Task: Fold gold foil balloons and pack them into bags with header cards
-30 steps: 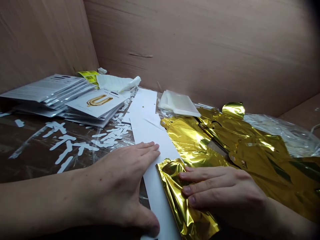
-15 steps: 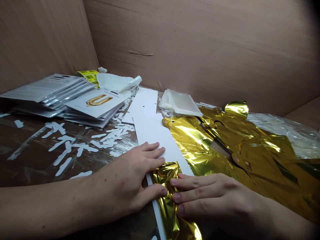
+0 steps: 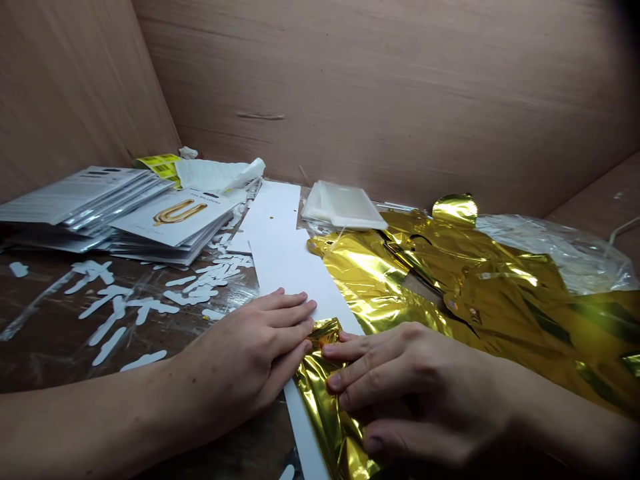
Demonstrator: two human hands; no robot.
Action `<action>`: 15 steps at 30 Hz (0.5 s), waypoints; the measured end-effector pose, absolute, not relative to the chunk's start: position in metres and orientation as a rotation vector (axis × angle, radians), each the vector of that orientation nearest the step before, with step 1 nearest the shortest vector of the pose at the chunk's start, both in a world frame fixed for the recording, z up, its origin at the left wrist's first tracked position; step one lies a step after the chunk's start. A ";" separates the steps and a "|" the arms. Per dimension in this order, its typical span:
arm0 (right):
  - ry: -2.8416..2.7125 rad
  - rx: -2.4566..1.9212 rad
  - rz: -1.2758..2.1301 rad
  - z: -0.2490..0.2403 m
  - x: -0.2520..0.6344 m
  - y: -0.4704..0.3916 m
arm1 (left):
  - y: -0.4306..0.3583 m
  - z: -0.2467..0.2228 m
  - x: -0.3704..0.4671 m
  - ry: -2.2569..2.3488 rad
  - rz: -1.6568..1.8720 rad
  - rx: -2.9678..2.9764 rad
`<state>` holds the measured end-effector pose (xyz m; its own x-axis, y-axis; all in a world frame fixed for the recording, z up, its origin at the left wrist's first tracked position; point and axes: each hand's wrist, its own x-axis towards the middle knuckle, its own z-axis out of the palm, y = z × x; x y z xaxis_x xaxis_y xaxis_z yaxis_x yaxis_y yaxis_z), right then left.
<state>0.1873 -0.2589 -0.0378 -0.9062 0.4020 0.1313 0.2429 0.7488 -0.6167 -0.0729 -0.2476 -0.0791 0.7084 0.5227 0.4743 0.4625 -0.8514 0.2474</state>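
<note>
A gold foil balloon (image 3: 316,390), folded into a narrow strip, lies on long white card (image 3: 300,280) in front of me. My left hand (image 3: 260,350) rests flat across the card, its fingertips on the foil's upper left edge. From the other side, my right hand (image 3: 415,387) presses its fingertips on the foil, fingers stretched out and thumb lower down. Neither hand is wrapped round anything. Part of the foil is hidden beneath my right hand.
More gold foil balloons (image 3: 500,287) spread over the right side. Clear plastic sleeves (image 3: 343,205) lie behind the card. Packaged balloon packs (image 3: 170,220) are stacked at the left, with small white paper strips (image 3: 200,287) scattered before them. A wooden panel (image 3: 350,100) rises behind.
My left thumb has moved up against its fingers, while my right thumb now shows lower on the foil. The whole view has shifted slightly, so things sit further left.
</note>
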 end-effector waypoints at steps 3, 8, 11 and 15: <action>-2.670 -0.485 0.945 -0.036 0.187 -0.255 | -0.248 -0.080 -0.073 0.818 0.823 2.797; -2.664 -0.447 0.971 -0.039 0.188 -0.250 | -0.248 -0.084 -0.075 0.808 0.867 2.762; -2.674 -0.407 0.933 -0.042 0.187 -0.250 | -0.248 -0.085 -0.075 0.791 0.906 2.736; -2.733 -0.405 0.840 -0.040 0.185 -0.254 | -0.249 -0.083 -0.073 0.776 0.977 2.709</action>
<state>0.1851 -0.2540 -0.0400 -0.9293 0.3343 0.1572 0.1883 0.7948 -0.5769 -0.0735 -0.2485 -0.0826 0.6524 0.5212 0.5502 0.4176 -0.8530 0.3130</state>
